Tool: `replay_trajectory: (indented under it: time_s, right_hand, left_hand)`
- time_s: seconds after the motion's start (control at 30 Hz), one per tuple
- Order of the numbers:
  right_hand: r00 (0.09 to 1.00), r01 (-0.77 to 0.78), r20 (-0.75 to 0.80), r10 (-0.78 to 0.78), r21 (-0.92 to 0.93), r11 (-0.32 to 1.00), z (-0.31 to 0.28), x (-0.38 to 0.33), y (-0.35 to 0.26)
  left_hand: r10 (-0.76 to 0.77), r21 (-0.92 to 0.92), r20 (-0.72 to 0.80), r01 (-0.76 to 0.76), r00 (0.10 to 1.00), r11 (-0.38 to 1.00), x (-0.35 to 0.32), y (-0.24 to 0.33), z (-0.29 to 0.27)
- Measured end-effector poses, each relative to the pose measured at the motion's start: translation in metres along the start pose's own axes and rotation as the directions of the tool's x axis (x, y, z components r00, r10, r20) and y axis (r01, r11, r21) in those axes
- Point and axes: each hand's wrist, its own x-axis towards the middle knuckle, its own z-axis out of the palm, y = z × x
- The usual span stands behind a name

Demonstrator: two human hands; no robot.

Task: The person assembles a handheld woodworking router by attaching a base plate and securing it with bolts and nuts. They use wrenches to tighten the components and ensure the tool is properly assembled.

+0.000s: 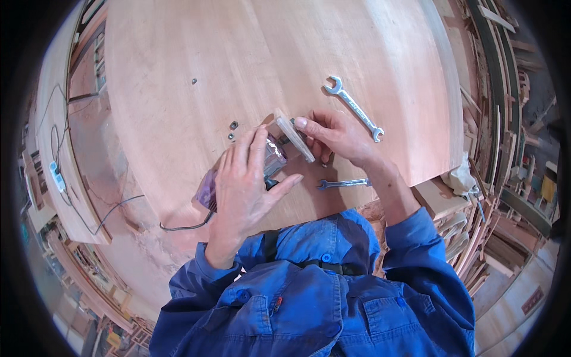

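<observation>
Pale wooden counter [267, 47], a purple tool [275, 159] tipped over near its 6 o'clock edge.

The left grip [241, 166] grasps the tool's body from above, thumb spread toward 2 o'clock; the right grip [336, 134] has thumb and fingers at the clear base [295, 140], though I cannot tell whether they pinch a small part. The cord [187, 227] leaves toward 8 o'clock. The big wrench [355, 109] lies at the right grip's 1 o'clock, the small wrench [344, 183] at its 6 o'clock; 2 nuts [234, 125] sit at the left grip's 12 o'clock. Best, I'd judge: hold the body firm against rolling, work by fingertip without straining the base, and make sure the cord is unpowered.
</observation>
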Motion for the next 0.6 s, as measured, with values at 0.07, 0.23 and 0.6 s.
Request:
replay_trajectory:
  time_s: [0.07,0.23,0.6]
  right_hand:
    - [0.992,-0.011,0.124,0.014,-0.023,1.0,-0.007,0.008,-0.005]
    - [0.907,-0.08,0.399,0.133,-0.146,0.986,-0.02,0.024,-0.026]
    - [0.901,0.005,0.429,0.064,-0.159,0.987,-0.018,0.026,-0.024]
  left_hand:
    - [-0.03,0.032,-0.006,0.03,1.0,0.999,0.003,0.004,0.008]
    - [-0.109,0.085,-0.034,0.111,0.993,0.99,0.008,0.011,0.01]
    - [-0.178,-0.061,-0.057,0.175,0.982,0.983,0.002,0.009,0.006]
